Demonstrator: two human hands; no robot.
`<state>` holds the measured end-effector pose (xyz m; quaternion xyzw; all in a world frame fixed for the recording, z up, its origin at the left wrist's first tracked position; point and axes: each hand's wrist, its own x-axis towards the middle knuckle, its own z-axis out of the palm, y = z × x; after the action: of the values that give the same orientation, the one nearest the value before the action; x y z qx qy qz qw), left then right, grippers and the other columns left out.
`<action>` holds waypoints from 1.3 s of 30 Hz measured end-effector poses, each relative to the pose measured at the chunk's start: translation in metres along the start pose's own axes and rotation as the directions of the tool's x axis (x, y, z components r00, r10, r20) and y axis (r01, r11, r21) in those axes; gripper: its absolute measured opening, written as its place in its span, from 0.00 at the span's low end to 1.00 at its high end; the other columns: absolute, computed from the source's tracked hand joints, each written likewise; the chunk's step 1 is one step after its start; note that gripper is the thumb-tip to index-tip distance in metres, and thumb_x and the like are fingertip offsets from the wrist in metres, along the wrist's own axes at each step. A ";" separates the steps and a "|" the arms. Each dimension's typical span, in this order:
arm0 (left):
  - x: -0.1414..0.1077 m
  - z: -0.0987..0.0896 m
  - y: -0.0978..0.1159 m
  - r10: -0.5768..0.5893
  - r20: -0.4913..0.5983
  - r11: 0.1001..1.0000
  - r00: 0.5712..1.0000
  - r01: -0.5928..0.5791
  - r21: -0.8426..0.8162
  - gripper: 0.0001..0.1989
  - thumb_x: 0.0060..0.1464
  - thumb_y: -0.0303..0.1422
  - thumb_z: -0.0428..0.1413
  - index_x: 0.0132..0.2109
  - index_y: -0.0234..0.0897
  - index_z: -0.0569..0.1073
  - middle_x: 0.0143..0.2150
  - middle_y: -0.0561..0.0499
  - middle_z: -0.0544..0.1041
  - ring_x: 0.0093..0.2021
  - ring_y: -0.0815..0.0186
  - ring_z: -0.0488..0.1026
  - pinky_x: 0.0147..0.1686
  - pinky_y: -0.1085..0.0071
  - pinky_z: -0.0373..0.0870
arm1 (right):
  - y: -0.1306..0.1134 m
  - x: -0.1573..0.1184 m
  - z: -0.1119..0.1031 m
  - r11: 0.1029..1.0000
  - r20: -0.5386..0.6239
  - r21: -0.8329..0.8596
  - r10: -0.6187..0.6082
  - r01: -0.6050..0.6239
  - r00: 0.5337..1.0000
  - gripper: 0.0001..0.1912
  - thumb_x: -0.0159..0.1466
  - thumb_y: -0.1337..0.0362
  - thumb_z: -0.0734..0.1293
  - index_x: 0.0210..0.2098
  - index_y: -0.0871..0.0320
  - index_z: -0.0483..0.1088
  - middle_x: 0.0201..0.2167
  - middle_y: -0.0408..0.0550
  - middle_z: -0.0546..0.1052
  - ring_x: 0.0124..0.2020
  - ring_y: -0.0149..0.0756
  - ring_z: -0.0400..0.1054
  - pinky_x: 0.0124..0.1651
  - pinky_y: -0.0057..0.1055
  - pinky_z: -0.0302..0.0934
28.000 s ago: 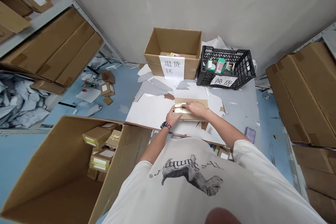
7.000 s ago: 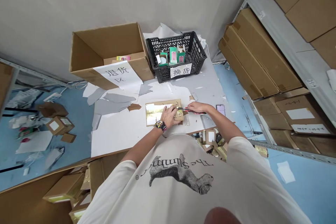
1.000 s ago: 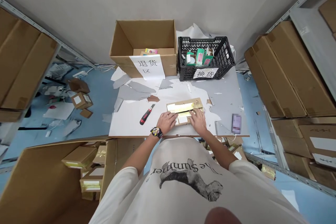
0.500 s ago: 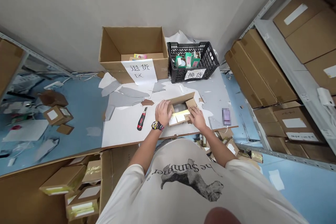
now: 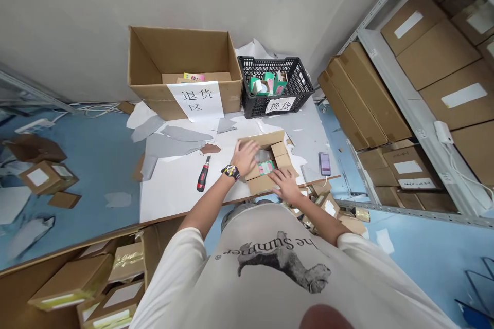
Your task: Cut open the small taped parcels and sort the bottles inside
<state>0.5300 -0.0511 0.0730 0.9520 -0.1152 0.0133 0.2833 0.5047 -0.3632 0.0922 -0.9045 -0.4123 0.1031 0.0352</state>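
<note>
A small cardboard box [image 5: 261, 184] lies near the table's front edge with its flaps folded out. Inside it shows a green and pink packet [image 5: 266, 167], along with something clear like plastic wrap. My left hand [image 5: 244, 157], a watch on its wrist, is over the box's left side, fingers apart and slightly blurred. At the front right corner, my right hand [image 5: 286, 184] lies with fingers spread on the box's flap. Left of the box lies a red and black utility knife [image 5: 204, 175].
Behind stand a large carton [image 5: 150, 100] with a paper sign and a black plastic crate [image 5: 250, 106] holding green packets. Torn grey paper [image 5: 185, 132] covers part of the table. A phone [image 5: 324, 164] lies at the right. Shelves of cartons [image 5: 450, 82] rise further right.
The small box's front flap has folded outward, bringing the green and pink packet into view. My left hand has shifted up over the left side; my right hand has moved lower. The camera view has shifted.
</note>
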 end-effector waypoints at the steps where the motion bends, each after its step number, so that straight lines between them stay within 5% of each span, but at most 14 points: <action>1: 0.000 0.004 0.007 0.105 0.066 0.994 0.992 -0.105 -0.015 0.27 0.69 0.38 0.58 0.72 0.46 0.77 0.76 0.39 0.75 0.82 0.43 0.59 0.82 0.30 0.35 | -0.003 -0.003 0.001 1.000 0.026 0.024 0.000 -0.001 1.000 0.30 0.81 0.48 0.64 0.78 0.48 0.67 0.77 0.59 0.70 0.77 0.61 0.60 0.76 0.62 0.52; 3: -0.001 0.010 0.017 0.221 0.217 0.975 0.951 -0.214 -0.052 0.18 0.68 0.42 0.59 0.59 0.47 0.85 0.64 0.41 0.84 0.77 0.43 0.67 0.82 0.31 0.39 | -0.003 0.003 0.000 0.995 0.086 0.094 0.008 -0.016 0.996 0.32 0.83 0.45 0.56 0.81 0.46 0.64 0.80 0.57 0.67 0.80 0.61 0.57 0.78 0.66 0.50; 6: -0.005 0.008 0.018 0.173 0.283 0.984 0.943 -0.154 -0.089 0.13 0.68 0.45 0.60 0.46 0.44 0.85 0.53 0.40 0.85 0.69 0.46 0.76 0.79 0.40 0.59 | 0.011 0.038 -0.007 0.986 0.133 0.161 0.022 -0.044 0.991 0.32 0.85 0.47 0.49 0.79 0.46 0.68 0.77 0.55 0.72 0.78 0.59 0.62 0.78 0.68 0.52; 9: -0.017 -0.011 0.003 0.104 0.233 0.986 0.967 -0.069 -0.154 0.12 0.69 0.45 0.59 0.40 0.45 0.83 0.53 0.42 0.85 0.67 0.49 0.78 0.71 0.50 0.72 | 0.027 0.075 -0.018 0.997 0.090 0.077 0.005 -0.012 0.996 0.26 0.82 0.49 0.59 0.68 0.52 0.79 0.64 0.60 0.82 0.75 0.64 0.64 0.79 0.75 0.44; 12: -0.037 -0.031 -0.016 0.056 0.249 0.991 0.967 -0.024 -0.130 0.06 0.63 0.38 0.63 0.36 0.46 0.80 0.54 0.45 0.85 0.66 0.50 0.78 0.68 0.52 0.74 | 0.038 0.090 -0.029 0.995 0.025 -0.058 -0.084 0.085 0.996 0.18 0.78 0.56 0.67 0.55 0.57 0.85 0.53 0.61 0.84 0.68 0.64 0.66 0.81 0.72 0.41; 13: -0.044 -0.035 -0.020 0.041 0.258 0.995 0.965 -0.016 -0.096 0.02 0.59 0.35 0.65 0.38 0.46 0.80 0.57 0.45 0.85 0.67 0.50 0.77 0.68 0.52 0.73 | 0.041 0.090 -0.032 0.989 0.005 -0.093 -0.113 0.113 0.994 0.16 0.77 0.59 0.66 0.53 0.58 0.85 0.52 0.62 0.83 0.66 0.63 0.67 0.80 0.69 0.44; 15: -0.056 -0.039 -0.021 0.027 0.259 1.000 0.965 -0.023 -0.018 0.11 0.53 0.30 0.67 0.45 0.46 0.81 0.64 0.44 0.82 0.71 0.47 0.74 0.69 0.50 0.71 | 0.049 0.086 -0.039 0.985 -0.038 -0.125 -0.126 0.121 0.991 0.17 0.78 0.65 0.63 0.54 0.58 0.84 0.53 0.64 0.82 0.62 0.61 0.67 0.75 0.64 0.53; 19: -0.062 -0.030 -0.004 0.070 0.216 0.997 0.974 -0.077 0.027 0.25 0.56 0.28 0.62 0.60 0.48 0.81 0.71 0.43 0.78 0.72 0.47 0.72 0.72 0.46 0.67 | 0.077 0.077 -0.051 0.995 -0.060 -0.068 -0.080 0.076 0.995 0.19 0.76 0.71 0.60 0.55 0.59 0.83 0.54 0.67 0.80 0.59 0.62 0.66 0.62 0.59 0.60; 23: -0.048 -0.013 0.011 0.065 0.232 0.997 0.971 -0.073 0.029 0.25 0.54 0.30 0.65 0.59 0.49 0.84 0.76 0.47 0.75 0.79 0.43 0.64 0.79 0.40 0.55 | 0.106 0.077 -0.057 0.990 -0.082 -0.123 -0.082 0.072 0.993 0.20 0.76 0.74 0.59 0.53 0.60 0.82 0.57 0.68 0.79 0.58 0.61 0.66 0.58 0.56 0.62; 26: -0.037 0.001 0.012 0.110 0.291 0.993 0.950 -0.115 0.001 0.21 0.52 0.29 0.66 0.52 0.52 0.86 0.69 0.49 0.82 0.79 0.44 0.64 0.79 0.39 0.54 | 0.119 0.076 -0.048 0.963 0.010 -0.108 -0.245 0.245 0.969 0.18 0.76 0.74 0.60 0.50 0.59 0.83 0.51 0.65 0.81 0.56 0.57 0.68 0.57 0.51 0.65; 28: -0.032 0.007 0.011 0.154 0.324 0.988 0.934 -0.143 -0.058 0.14 0.57 0.28 0.65 0.47 0.54 0.86 0.58 0.48 0.87 0.75 0.48 0.70 0.79 0.42 0.58 | 0.121 0.076 -0.034 0.914 0.093 -0.010 -0.403 0.406 0.910 0.17 0.76 0.74 0.63 0.47 0.57 0.84 0.47 0.61 0.83 0.54 0.52 0.70 0.57 0.46 0.67; 31: -0.032 0.004 0.013 0.128 0.365 0.991 0.922 -0.104 -0.086 0.09 0.64 0.32 0.63 0.46 0.52 0.86 0.54 0.44 0.87 0.73 0.49 0.73 0.79 0.44 0.61 | 0.118 0.077 -0.012 0.889 0.137 0.096 -0.457 0.448 0.879 0.15 0.74 0.75 0.65 0.46 0.56 0.84 0.46 0.59 0.84 0.48 0.48 0.74 0.53 0.41 0.70; 35: -0.044 -0.014 0.023 -0.104 0.364 0.995 0.926 0.099 0.032 0.26 0.68 0.41 0.61 0.71 0.49 0.79 0.75 0.42 0.76 0.83 0.43 0.57 0.83 0.38 0.48 | 0.116 0.083 0.000 0.944 0.082 0.101 -0.324 0.315 0.943 0.26 0.74 0.76 0.61 0.66 0.56 0.79 0.63 0.59 0.82 0.58 0.51 0.75 0.61 0.44 0.71; 39: -0.062 -0.019 0.037 -0.237 0.276 0.971 0.932 0.219 0.095 0.36 0.71 0.46 0.59 0.81 0.50 0.67 0.81 0.43 0.68 0.85 0.42 0.53 0.84 0.38 0.44 | 0.119 0.080 -0.005 0.929 -0.004 0.176 -0.331 0.327 0.944 0.35 0.78 0.73 0.54 0.82 0.54 0.62 0.76 0.55 0.72 0.72 0.51 0.67 0.76 0.52 0.61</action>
<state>0.4626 -0.0575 0.1032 0.9593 -0.0432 -0.1534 0.2332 0.6447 -0.3816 0.0667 -0.8147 -0.5478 0.1431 0.1256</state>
